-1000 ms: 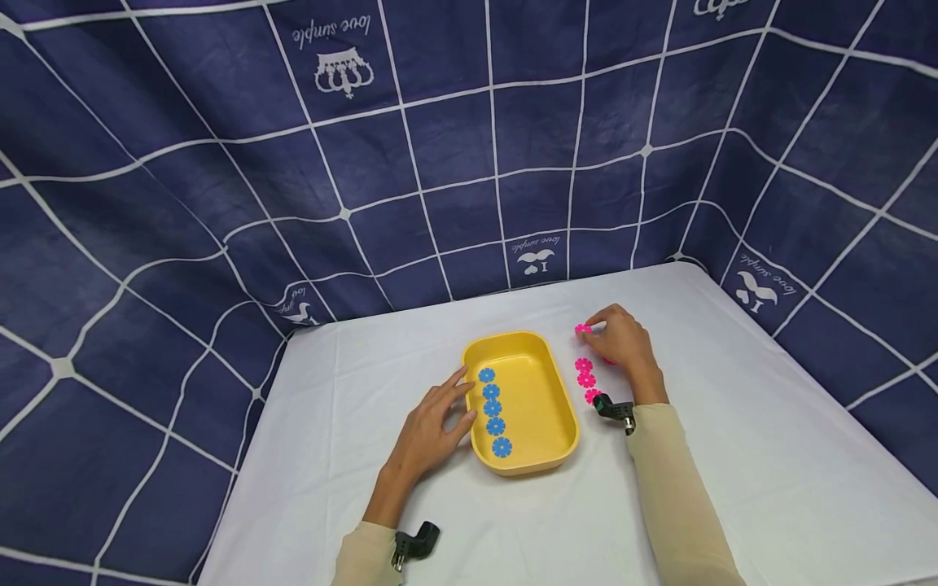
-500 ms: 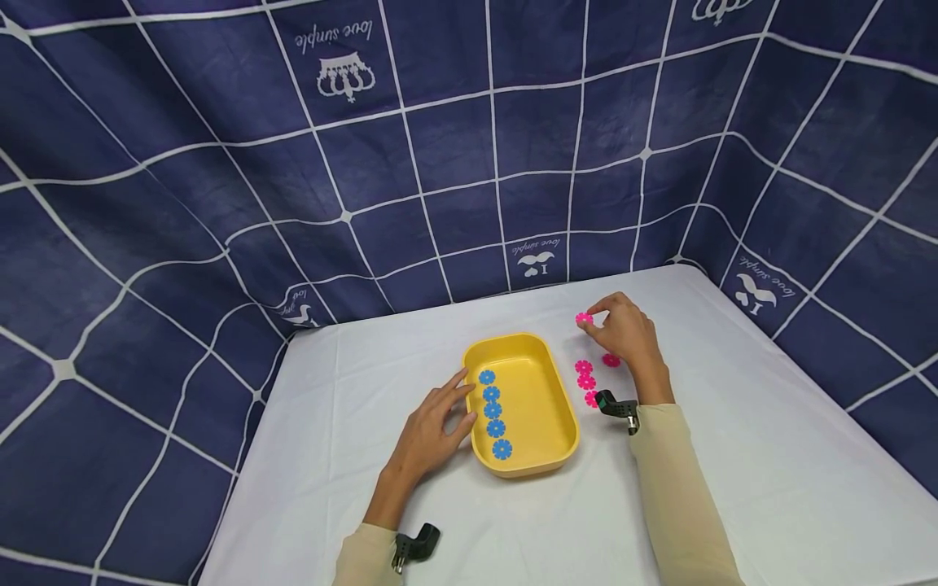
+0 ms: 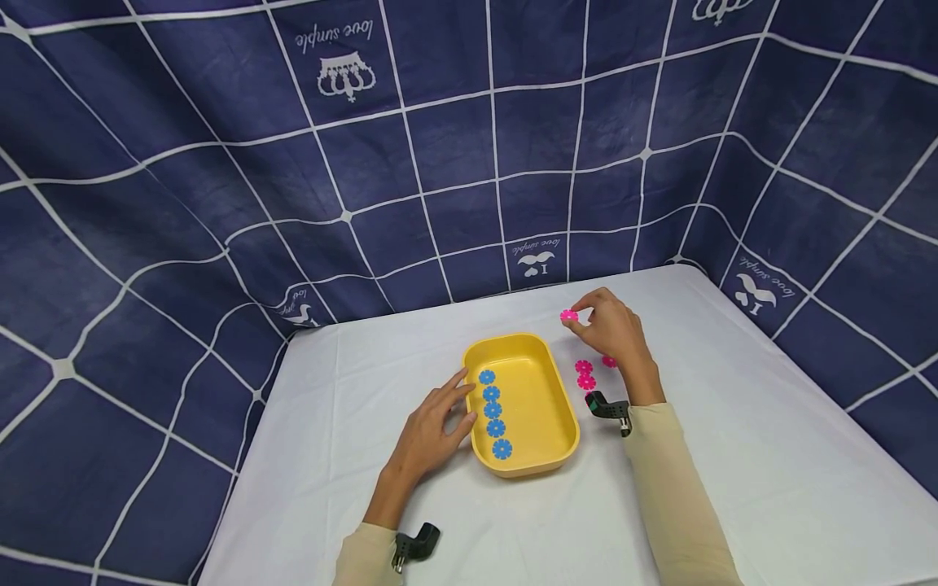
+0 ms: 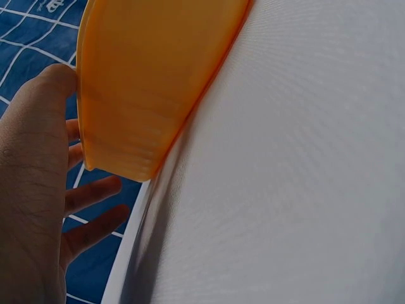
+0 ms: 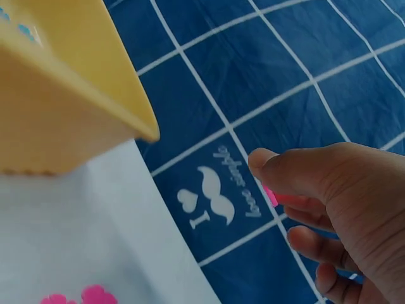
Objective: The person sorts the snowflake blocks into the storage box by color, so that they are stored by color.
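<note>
My right hand (image 3: 614, 330) pinches a pink snowflake-shaped plastic disc (image 3: 568, 316) between thumb and fingers, above the table beyond the tray's far right corner. The right wrist view shows only a sliver of that disc (image 5: 271, 195) behind the thumb. My left hand (image 3: 428, 427) rests its relaxed fingertips on the left rim of a yellow tray (image 3: 542, 407); the left wrist view has the thumb (image 4: 57, 79) against the rim. Inside the tray, several blue snowflake discs (image 3: 493, 409) lie in a line along the left side.
More pink discs (image 3: 586, 381) lie on the white-covered table (image 3: 352, 391) right of the tray, one partly behind the right wrist's camera (image 3: 604, 405). Another pink disc (image 3: 609, 360) lies beside the right wrist. A dark blue checked cloth (image 3: 454, 212) hangs behind and at both sides.
The right hand has lifted the pink disc away from the others, carrying it farther back, then leftward. The left hand, tray and blue discs stay where they were.
</note>
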`<action>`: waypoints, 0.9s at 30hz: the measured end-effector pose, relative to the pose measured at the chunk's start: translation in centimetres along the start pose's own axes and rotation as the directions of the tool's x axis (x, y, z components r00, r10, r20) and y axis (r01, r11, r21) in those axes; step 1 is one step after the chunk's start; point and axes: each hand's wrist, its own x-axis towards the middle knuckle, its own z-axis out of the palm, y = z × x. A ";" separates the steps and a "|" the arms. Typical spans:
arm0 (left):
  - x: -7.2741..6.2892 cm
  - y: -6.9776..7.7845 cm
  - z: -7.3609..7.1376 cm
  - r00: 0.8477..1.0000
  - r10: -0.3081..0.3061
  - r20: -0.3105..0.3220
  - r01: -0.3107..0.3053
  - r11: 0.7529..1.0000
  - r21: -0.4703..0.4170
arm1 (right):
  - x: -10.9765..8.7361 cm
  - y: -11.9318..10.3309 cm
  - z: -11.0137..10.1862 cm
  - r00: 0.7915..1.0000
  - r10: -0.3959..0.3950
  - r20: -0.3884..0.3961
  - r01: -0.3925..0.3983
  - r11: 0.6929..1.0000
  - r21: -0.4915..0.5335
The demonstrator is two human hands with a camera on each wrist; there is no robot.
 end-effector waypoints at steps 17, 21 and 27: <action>0.0 0.1 0.1 1.000 -0.006 -0.009 0.006 1.000 0.010 | -0.2 -3.9 1.2 0.993 -0.119 0.026 0.120 0.993 -0.008; 0.0 0.1 0.1 1.000 -0.003 -0.007 0.003 1.000 0.011 | -0.4 -4.5 1.5 0.989 -0.145 0.032 0.145 0.989 0.005; 0.0 0.0 0.1 1.000 0.005 -0.005 -0.005 1.000 0.008 | -0.5 -5.5 2.2 0.981 -0.185 0.058 0.184 0.983 0.025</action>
